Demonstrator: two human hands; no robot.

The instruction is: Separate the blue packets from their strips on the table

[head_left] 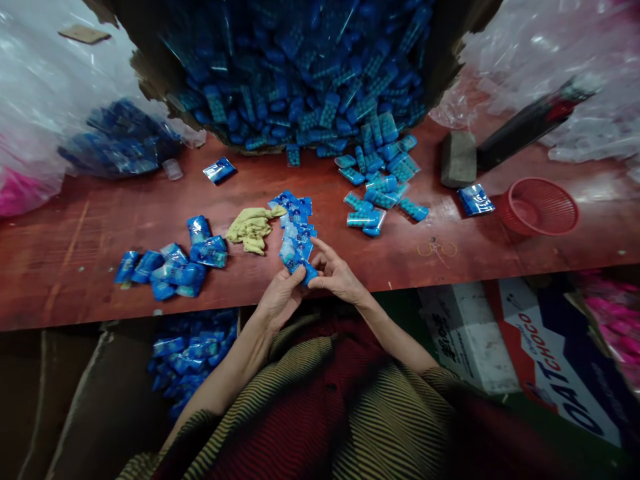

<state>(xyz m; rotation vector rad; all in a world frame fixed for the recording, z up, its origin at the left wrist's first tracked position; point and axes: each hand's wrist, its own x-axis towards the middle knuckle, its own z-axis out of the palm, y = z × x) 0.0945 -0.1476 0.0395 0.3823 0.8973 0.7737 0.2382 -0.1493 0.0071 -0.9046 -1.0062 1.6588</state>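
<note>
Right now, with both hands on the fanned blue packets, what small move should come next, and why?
Probably square up the blue packets between the left hand and right hand: they splay out unevenly, gripped only at their lower end, so they look likely to slip onto the table.

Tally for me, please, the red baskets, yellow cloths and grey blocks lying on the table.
Red basket: 1
Yellow cloth: 1
Grey block: 1
Total: 3
</note>
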